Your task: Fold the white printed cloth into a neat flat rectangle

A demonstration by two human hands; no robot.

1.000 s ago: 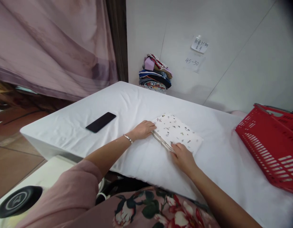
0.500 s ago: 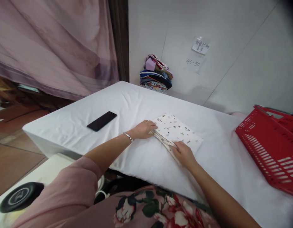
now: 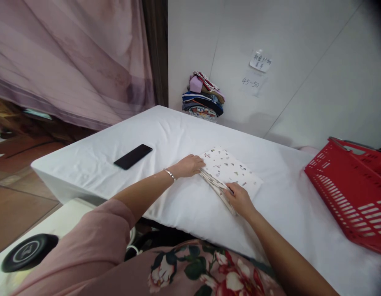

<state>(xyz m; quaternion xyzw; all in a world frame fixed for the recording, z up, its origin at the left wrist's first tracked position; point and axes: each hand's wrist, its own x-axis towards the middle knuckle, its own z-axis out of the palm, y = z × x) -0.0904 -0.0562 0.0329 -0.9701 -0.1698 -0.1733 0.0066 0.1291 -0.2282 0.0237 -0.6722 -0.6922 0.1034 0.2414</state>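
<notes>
A folded white cloth with small printed motifs [image 3: 230, 169] lies on the white-covered table [image 3: 166, 131]. My left hand [image 3: 190, 165] grips the cloth's left corner, fingers tucked at its edge. My right hand [image 3: 239, 198] pinches the near edge, where the layers are lifted slightly off the table. A silver bracelet sits on my left wrist.
A black phone [image 3: 133, 156] lies on the table's left part. A red plastic basket [image 3: 352, 187] stands at the right. A stack of folded coloured clothes [image 3: 203, 97] rests against the back wall under two paper notes. A pink curtain hangs left; a black round device [image 3: 27, 252] sits low left.
My right hand has slid its grip under the near edge and raised the folded layers a little. My left hand stays at the left corner.
</notes>
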